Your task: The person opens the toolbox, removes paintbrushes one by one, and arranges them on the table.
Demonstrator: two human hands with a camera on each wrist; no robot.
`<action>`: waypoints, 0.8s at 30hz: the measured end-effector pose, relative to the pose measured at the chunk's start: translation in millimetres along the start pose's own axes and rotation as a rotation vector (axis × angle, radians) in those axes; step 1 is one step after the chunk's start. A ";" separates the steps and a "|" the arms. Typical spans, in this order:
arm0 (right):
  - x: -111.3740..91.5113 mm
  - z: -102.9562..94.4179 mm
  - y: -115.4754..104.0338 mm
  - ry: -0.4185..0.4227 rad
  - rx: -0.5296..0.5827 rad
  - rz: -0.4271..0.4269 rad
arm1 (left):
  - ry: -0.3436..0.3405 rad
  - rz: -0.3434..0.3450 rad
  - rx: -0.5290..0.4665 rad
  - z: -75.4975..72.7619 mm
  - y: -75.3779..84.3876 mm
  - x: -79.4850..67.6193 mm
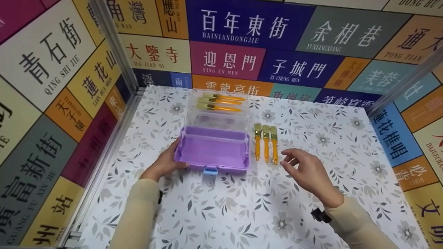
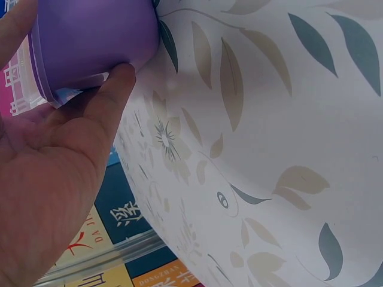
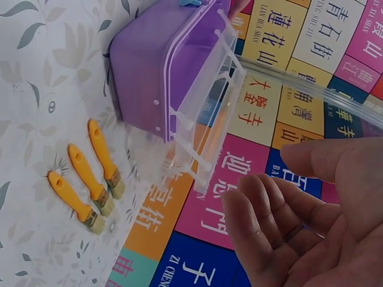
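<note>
My left hand grips the left side of an open purple plastic case. In the left wrist view its fingers and thumb spread round the case's outer corner. The case has a blue front latch, and its clear lid is tipped back. Nothing lies inside the purple part. My right hand hovers over the table with loosely bent fingers and holds nothing. Just left of its fingertips, three paintbrushes with orange handles lie side by side, bristles away from me. Three similar paintbrushes lie sideways within the lid's outline.
A white leaf-patterned cloth covers the table. Panels with street names rise behind it and along both sides. Metal corner posts stand where the panels meet.
</note>
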State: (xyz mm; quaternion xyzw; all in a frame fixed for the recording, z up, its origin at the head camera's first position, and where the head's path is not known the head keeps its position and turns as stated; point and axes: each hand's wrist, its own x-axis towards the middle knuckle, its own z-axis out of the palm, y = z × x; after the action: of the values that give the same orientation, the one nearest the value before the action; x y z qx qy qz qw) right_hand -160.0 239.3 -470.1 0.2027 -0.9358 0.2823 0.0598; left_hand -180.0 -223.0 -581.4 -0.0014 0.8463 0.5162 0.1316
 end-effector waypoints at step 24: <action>43.8 4.8 -26.0 -0.033 0.035 -0.074 | 0.009 0.003 -0.002 -0.3 0.4 -0.6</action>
State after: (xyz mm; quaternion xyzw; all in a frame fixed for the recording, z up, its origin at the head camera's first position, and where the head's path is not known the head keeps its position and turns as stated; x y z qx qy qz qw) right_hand -189.1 201.8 -451.1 0.2429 -0.9233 0.2930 0.0514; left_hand -179.5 -223.2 -580.8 -0.0025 0.8463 0.5172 0.1273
